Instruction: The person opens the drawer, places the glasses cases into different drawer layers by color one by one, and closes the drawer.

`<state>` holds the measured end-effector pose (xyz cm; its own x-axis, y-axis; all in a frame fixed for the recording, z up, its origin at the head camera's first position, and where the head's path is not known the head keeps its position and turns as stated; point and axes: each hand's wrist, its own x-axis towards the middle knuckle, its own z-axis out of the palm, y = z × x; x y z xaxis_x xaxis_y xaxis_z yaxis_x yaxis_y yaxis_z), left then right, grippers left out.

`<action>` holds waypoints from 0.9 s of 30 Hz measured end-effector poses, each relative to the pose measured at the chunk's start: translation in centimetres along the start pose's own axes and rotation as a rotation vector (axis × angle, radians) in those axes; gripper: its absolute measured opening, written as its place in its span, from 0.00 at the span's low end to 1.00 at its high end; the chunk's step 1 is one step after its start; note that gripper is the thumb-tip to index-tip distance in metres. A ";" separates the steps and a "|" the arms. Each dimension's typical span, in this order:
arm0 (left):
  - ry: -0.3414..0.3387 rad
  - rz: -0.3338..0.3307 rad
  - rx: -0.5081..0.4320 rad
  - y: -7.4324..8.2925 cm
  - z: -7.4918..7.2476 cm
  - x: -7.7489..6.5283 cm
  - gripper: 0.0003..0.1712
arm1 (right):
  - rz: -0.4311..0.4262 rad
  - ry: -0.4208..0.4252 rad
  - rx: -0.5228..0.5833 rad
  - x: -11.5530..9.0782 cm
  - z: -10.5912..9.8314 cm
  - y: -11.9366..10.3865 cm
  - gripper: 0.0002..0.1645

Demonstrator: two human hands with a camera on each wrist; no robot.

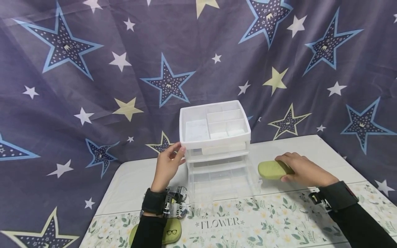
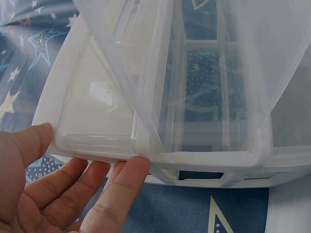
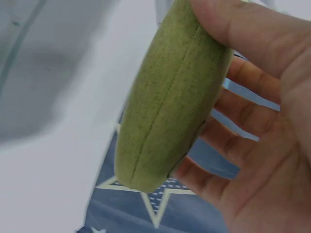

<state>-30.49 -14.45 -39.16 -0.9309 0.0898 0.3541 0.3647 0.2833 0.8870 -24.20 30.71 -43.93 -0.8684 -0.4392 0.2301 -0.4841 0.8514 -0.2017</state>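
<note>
"Left grip point(image 1: 169, 163)?"
"Thumb and fingers hold the left edge of the drawer unit point(image 1: 214, 138). Plastic: likely light, stiff, slippery."
"Middle?"
"Clear lower drawer point(image 1: 221, 187) juts forward; corners look easy to knock."
"Right?"
"Right grip point(image 1: 305, 168) holds the green case point(image 1: 273, 170) over the bench point(image 1: 297, 146), right of the unit. Probably light, firm, grippy; take its long sides. Tight gap leftward, more room rightward."
</note>
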 end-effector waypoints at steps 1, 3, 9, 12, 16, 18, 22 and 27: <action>-0.001 0.001 0.000 0.1 0.0 -0.1 0.27 | 0.000 -0.001 -0.008 0.1 -0.4 -0.1 0.40; -0.002 0.003 0.001 0.3 0.0 -0.2 0.27 | 0.002 -0.004 -0.022 0.2 -1.1 -0.3 0.40; -0.001 0.001 0.004 -0.3 0.0 0.1 0.27 | -0.013 0.020 -0.076 0.7 -2.9 -0.7 0.39; 0.001 0.000 0.006 -1.5 0.0 0.6 0.27 | -0.024 0.030 -0.096 0.9 -3.6 -0.8 0.39; -0.002 0.007 0.010 -2.9 0.0 1.0 0.30 | -0.041 0.042 -0.127 1.5 -4.7 -1.0 0.38; -0.002 0.017 0.009 -3.2 -0.1 1.1 0.31 | -0.053 0.049 -0.145 1.9 -5.3 -1.1 0.38; -0.001 0.043 0.010 -3.4 -0.2 1.1 0.34 | -0.073 0.064 -0.161 2.4 -6.3 -1.5 0.39; -0.002 0.053 0.019 -3.4 0.0 1.1 0.35 | -0.091 0.069 -0.164 2.8 -7.1 -2.5 0.39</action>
<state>-32.77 -15.33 -41.80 -0.9104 0.1068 0.3996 0.4128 0.2963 0.8613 -24.66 29.39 -36.08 -0.8100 -0.5005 0.3058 -0.5312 0.8470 -0.0208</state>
